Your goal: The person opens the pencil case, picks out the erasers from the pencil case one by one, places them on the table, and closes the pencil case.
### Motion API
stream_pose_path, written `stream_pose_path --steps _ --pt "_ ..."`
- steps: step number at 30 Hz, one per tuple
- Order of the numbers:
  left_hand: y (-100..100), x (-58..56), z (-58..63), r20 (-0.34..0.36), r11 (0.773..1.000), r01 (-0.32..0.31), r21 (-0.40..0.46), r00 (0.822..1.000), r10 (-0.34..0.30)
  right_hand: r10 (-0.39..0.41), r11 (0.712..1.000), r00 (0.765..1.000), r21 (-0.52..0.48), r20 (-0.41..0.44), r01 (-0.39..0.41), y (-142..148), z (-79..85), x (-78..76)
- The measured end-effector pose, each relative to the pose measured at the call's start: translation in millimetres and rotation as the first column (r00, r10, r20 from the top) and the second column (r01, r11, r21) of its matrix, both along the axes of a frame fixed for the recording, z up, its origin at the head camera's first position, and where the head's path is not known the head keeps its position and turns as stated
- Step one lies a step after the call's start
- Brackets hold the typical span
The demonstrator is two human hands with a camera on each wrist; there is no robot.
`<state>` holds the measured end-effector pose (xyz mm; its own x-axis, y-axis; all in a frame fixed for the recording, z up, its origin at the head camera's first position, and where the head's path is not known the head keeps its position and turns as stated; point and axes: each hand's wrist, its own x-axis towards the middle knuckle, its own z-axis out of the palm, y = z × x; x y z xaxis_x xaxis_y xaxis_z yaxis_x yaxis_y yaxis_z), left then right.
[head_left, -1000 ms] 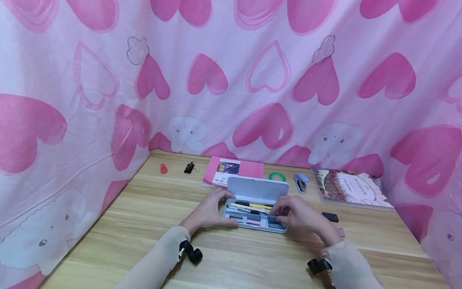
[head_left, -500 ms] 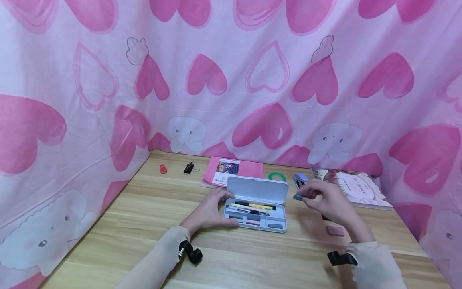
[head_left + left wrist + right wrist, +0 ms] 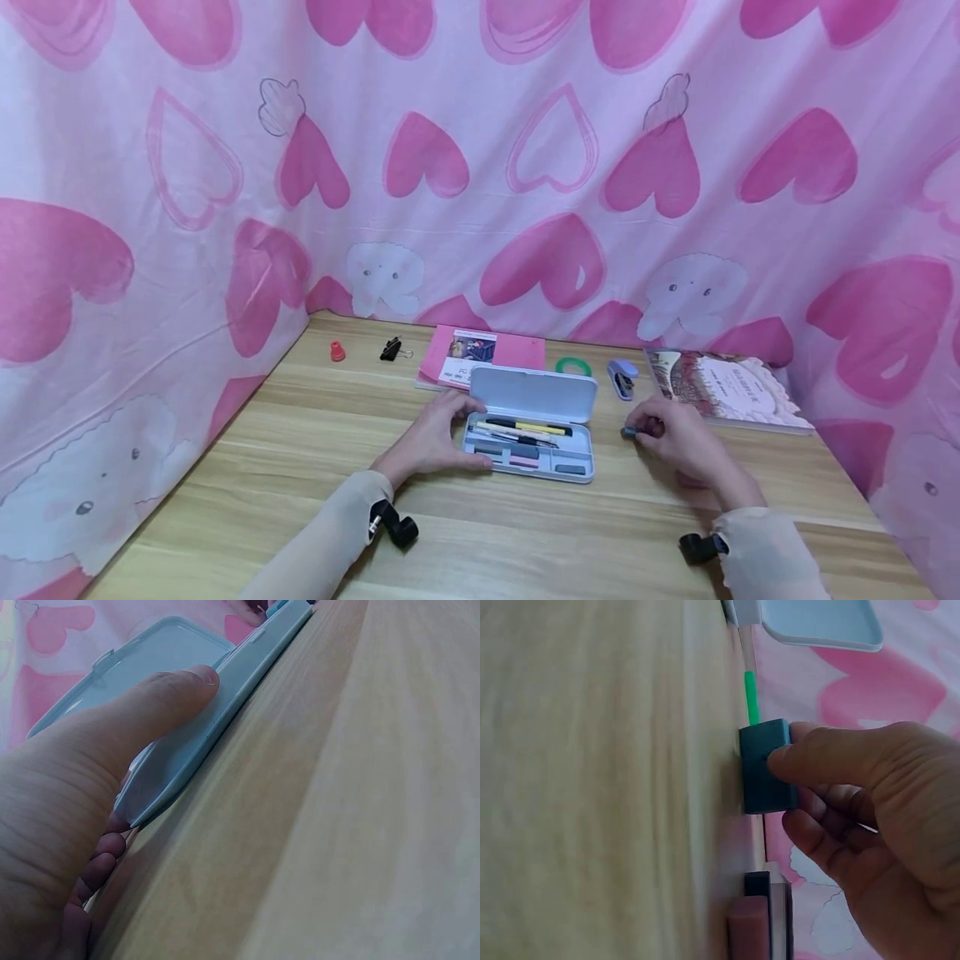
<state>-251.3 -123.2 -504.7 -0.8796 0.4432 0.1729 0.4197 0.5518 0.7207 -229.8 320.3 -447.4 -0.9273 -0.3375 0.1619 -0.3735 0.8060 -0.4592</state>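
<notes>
An open pale blue pencil case (image 3: pixel 528 427) lies mid-table with pens and small erasers inside, its lid (image 3: pixel 534 393) propped up behind. My left hand (image 3: pixel 442 435) holds the case's left end, thumb along the front wall (image 3: pixel 202 742). My right hand (image 3: pixel 636 431) is just right of the case. It pinches a small dark teal eraser (image 3: pixel 628 432) between thumb and fingers (image 3: pixel 810 761). That eraser (image 3: pixel 765 766) touches the tabletop. A pink eraser (image 3: pixel 748 926) and a black one (image 3: pixel 757 883) lie close by my right hand.
Along the back of the wooden table are a red cap (image 3: pixel 337 352), a black binder clip (image 3: pixel 392 350), a pink booklet (image 3: pixel 480 357), a green tape ring (image 3: pixel 573 366), a blue stapler (image 3: pixel 621 377) and a book (image 3: pixel 723 387). Pink heart-patterned cloth walls the table in.
My right hand lifted the teal eraser out of the case, carried it right past the stapler, then lowered it to the table. My left hand stayed on the case.
</notes>
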Motion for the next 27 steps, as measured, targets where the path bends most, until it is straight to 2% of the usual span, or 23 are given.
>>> stream_pose_path --steps 6,14,19,22,27 --pt "1 0.2 2.0 -0.020 1.000 0.001 -0.003 1.000 -0.001 0.026 0.999 0.991 -0.023 0.130 -0.023 1 -0.6 -0.7" --pt "1 0.8 1.4 -0.013 1.000 0.011 0.006 1.000 -0.011 0.040 0.999 0.991 -0.010 0.130 -0.039 1 -3.3 -1.2" --pt "1 0.7 0.1 -0.006 1.000 0.011 0.009 1.000 -0.011 0.052 0.998 0.994 -0.031 0.097 -0.049 0 0.8 1.9" --pt "1 0.6 -0.5 -0.001 1.000 0.007 0.006 1.000 -0.007 0.058 0.995 0.998 -0.077 0.031 -0.056 -4 6.8 4.8" --pt "1 0.9 0.1 0.012 1.000 -0.001 0.007 1.000 0.001 0.107 0.982 0.991 -0.147 -0.078 -0.118 -23 20.7 10.9"
